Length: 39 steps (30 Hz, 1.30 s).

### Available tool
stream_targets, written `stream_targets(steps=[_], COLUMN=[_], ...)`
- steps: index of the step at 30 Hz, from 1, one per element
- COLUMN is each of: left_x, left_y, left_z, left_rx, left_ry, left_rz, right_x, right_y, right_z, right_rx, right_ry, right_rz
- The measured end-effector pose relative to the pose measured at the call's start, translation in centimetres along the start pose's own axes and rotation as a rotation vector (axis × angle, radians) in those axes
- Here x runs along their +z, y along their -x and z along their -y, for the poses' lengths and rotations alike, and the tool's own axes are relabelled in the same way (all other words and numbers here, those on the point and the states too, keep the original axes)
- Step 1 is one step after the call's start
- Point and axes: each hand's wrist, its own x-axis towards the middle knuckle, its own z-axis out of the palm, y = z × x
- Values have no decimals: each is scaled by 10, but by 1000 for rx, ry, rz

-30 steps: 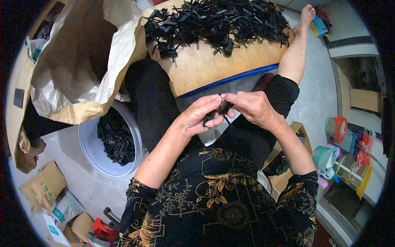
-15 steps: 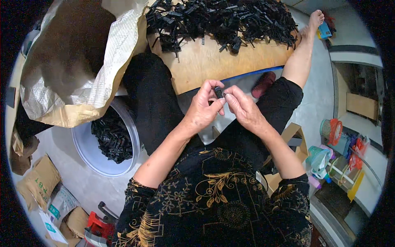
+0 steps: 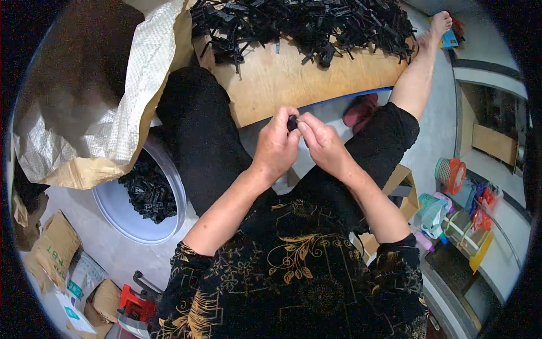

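A small black plastic part (image 3: pixel 292 122) is pinched between the thumb and fingers of my left hand (image 3: pixel 276 140), above my lap and just short of the wooden board. My right hand (image 3: pixel 324 141) is closed, its thumb and fingertips meeting the right side of that same part. The fingers cover most of the piece, so its full shape is hidden. On the wooden board (image 3: pixel 271 87) in front of me lies a heap of similar black plastic parts (image 3: pixel 316 28). More black parts (image 3: pixel 149 189) fill the bottom of a white tub to my left.
A large open woven sack (image 3: pixel 138 85) leans over the white tub (image 3: pixel 180 198). Brown bags (image 3: pixel 56 243) and a red object (image 3: pixel 135 305) lie at lower left. A cardboard box (image 3: pixel 409 192) stands by my right thigh, with plastic bags (image 3: pixel 435 217) beyond it.
Both hands have closed in around the black part, which now shows less between the fingers. My left hand has turned so its back shows more. The view has shifted slightly.
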Motion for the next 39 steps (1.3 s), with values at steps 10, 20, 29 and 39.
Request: stream_targets(steps=[10, 20, 29, 39], left_x=[-5, -16, -5, 7], left_y=[-2, 11, 21, 16], left_z=[-11, -26, -33, -11], left_rx=[-162, -302, -300, 33], left_ry=[531, 990, 885, 207], left_rz=[20, 221, 477, 247], right_x=[-1, -15, -32, -13], right_y=[3, 23, 30, 22], right_z=[-10, -1, -4, -17], right_rx=[63, 77, 207, 155], right_ry=[-344, -814, -857, -479], right_rz=[-67, -56, 193, -48])
